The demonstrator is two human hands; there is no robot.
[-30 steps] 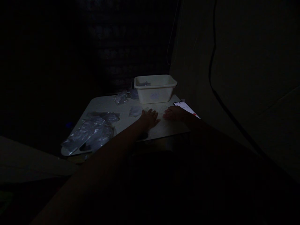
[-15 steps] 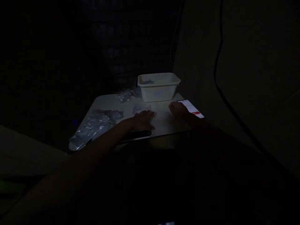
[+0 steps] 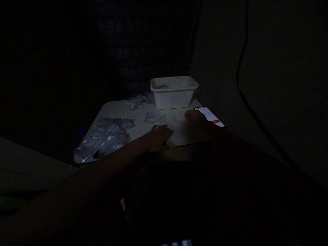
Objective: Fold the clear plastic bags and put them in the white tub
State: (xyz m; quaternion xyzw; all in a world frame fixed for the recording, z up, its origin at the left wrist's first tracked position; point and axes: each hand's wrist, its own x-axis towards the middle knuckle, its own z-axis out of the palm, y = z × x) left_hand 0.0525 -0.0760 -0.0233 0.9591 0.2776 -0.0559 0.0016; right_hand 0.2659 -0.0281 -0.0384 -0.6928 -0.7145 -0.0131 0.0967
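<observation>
The scene is very dark. My left hand lies near the front edge of the white table, fingers spread, palm down. A thin clear plastic piece lies flat between my hands, its outline faint. Beyond my left hand is a small clear bag. My right hand rests at the right side of the table, fingers curled closed beside the phone; whatever they hold, if anything, is too dark to make out.
A white tub with some plastic packets stands at the back. Crumpled clear bags cover the left side, and another bag lies behind. A lit phone is at the right edge. A dark cable hangs on the right.
My left hand has moved toward the front edge and slightly right, uncovering more of the small bag. The dark object under my left wrist no longer shows there. My right hand has hardly moved.
</observation>
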